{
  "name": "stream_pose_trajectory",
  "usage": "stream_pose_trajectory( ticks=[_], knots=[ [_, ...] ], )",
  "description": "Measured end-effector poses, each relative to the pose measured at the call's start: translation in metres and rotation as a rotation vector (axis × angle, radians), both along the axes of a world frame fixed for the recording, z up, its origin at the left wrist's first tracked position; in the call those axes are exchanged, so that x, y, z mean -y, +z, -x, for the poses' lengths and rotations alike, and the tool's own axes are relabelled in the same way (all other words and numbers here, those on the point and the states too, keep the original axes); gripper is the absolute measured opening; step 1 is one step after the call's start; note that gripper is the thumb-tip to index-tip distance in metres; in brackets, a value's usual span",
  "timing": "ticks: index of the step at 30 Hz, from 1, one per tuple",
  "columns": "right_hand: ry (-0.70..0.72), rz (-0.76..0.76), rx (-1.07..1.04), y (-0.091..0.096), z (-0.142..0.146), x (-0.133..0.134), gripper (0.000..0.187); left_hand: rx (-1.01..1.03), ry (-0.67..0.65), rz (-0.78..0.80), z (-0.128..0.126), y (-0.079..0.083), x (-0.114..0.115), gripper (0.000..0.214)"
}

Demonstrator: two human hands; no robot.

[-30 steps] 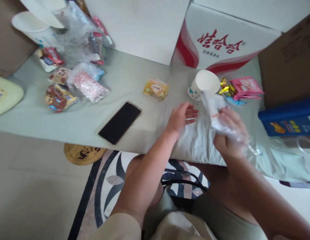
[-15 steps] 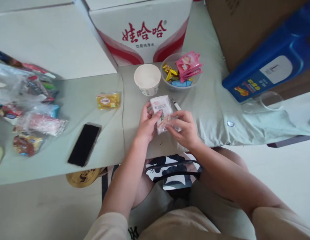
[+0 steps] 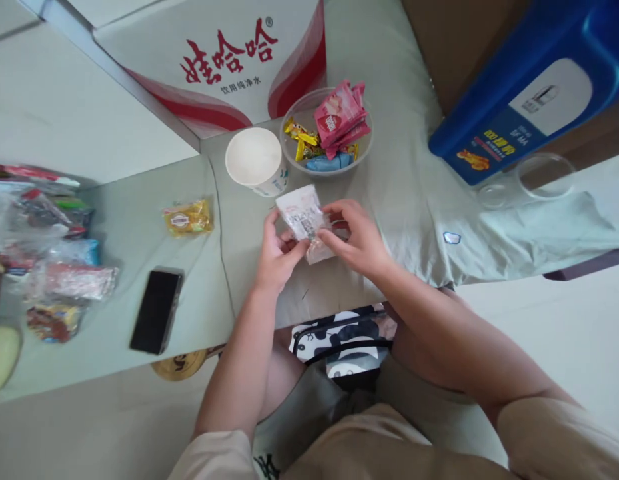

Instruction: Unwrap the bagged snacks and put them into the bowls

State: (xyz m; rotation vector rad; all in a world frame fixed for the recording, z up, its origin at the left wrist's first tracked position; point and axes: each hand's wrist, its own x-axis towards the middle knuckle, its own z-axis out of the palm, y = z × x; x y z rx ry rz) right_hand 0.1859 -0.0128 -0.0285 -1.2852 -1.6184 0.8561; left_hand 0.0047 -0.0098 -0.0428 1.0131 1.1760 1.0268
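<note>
Between my two hands is a small white snack packet with dark print, held above the cloth near the table's front. My left hand grips its left side, thumb over the lower part. Closed on the packet's right side is my right hand, with its thumb laid across the front. The lower end of the packet looks clear and crinkled. Just behind stands a white paper cup. Beside the cup, a clear plastic bowl holds pink packets, yellow-wrapped sweets and a blue packet.
A yellow packet and a black phone lie to the left. Bagged snacks crowd the far left. A white-and-red carton stands behind. At right are a blue bottle and a clear plastic cup.
The packet has tilted, and my right hand has shifted its grip up along it, thumb now across the front. My view has turned, so the table things appear further left.
</note>
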Motion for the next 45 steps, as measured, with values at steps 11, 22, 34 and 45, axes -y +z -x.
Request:
stream_pose_trajectory(
  ticks=[11,22,34,45],
  knots=[
    [-0.173,0.083,0.666,-0.007,-0.015,0.004,0.021,-0.089,0.488,-0.236,0.031,-0.008,-0.019,0.1],
    [0.155,0.317,-0.071,0.003,0.012,0.011,0.062,-0.124,0.384,-0.173,0.026,-0.005,-0.009,0.097],
    [0.213,0.367,0.238,0.012,0.028,0.011,0.044,-0.025,0.444,-0.232,0.037,0.005,-0.01,0.094],
    [-0.237,-0.062,0.618,-0.016,-0.008,-0.001,0.029,-0.148,0.265,-0.037,0.035,-0.005,-0.005,0.084]
  ],
)
